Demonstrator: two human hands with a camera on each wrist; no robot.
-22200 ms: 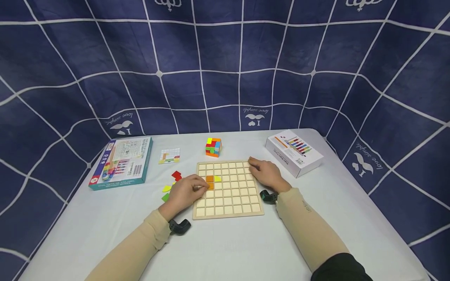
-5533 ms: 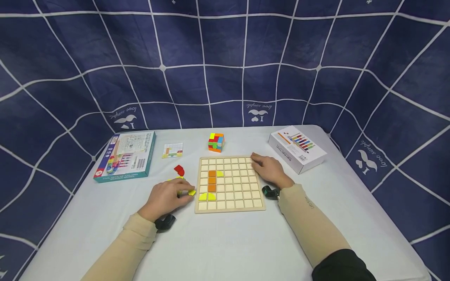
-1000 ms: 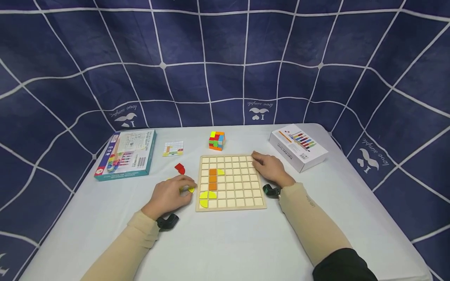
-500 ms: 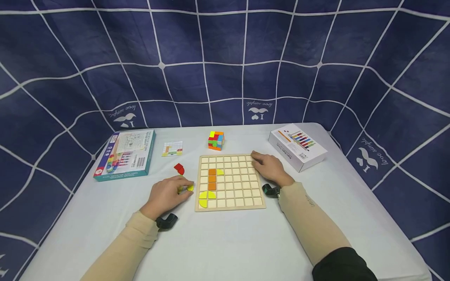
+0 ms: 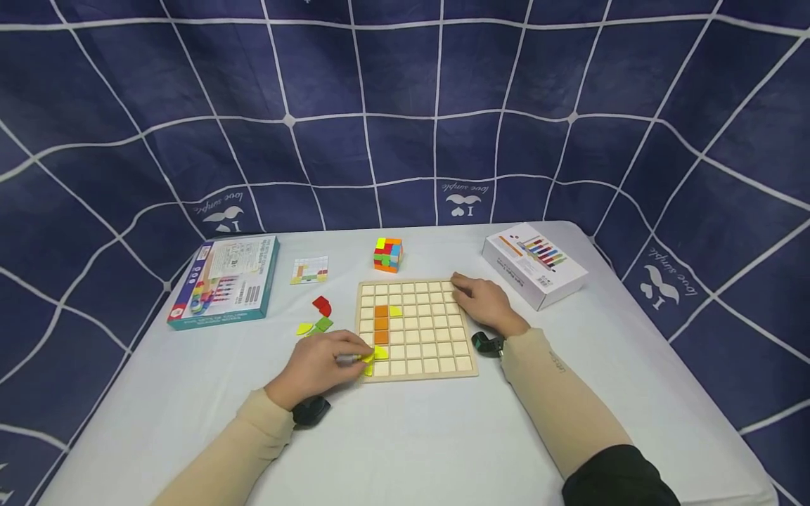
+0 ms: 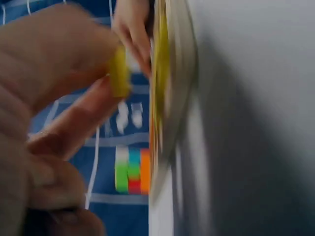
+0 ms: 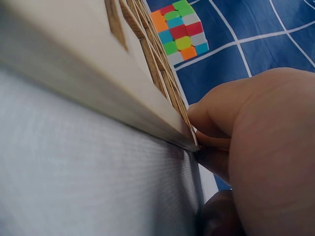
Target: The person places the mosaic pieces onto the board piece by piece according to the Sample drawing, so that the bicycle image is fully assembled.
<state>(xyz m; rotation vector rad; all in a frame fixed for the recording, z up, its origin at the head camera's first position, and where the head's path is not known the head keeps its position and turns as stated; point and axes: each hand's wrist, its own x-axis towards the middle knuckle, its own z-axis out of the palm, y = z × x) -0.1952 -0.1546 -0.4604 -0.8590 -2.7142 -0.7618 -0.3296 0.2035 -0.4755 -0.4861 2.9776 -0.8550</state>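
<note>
My left hand (image 5: pixel 319 367) is over the lower left corner of the wooden grid board (image 5: pixel 422 378). Between thumb and finger it pinches a small yellow tile (image 6: pixel 118 74), blurred in the left wrist view. On the board, three orange tiles (image 5: pixel 381 324) stand in a column, with a yellow quarter-round tile (image 5: pixel 395 311) beside the top one. Another yellow tile (image 5: pixel 381 353) lies below the column; the left fingers partly cover the yellow ones at the corner. My right hand (image 5: pixel 486 307) holds the board's right edge near its far corner, thumb and fingers at the rim.
Loose red tiles (image 5: pixel 322 306), green tiles (image 5: pixel 324 324) and a yellow tile (image 5: pixel 304 329) lie left of the board. Behind them is a pattern card (image 5: pixel 309 270). A puzzle cube (image 5: pixel 388 254) sits at the back, between a flat teal-edged box (image 5: pixel 224 281) and a white box (image 5: pixel 534 266).
Over the longer span, a third orange tile and several yellow tiles came onto the board. Just now my left hand moved right from the loose tiles with a yellow tile. The right hand stays put.
</note>
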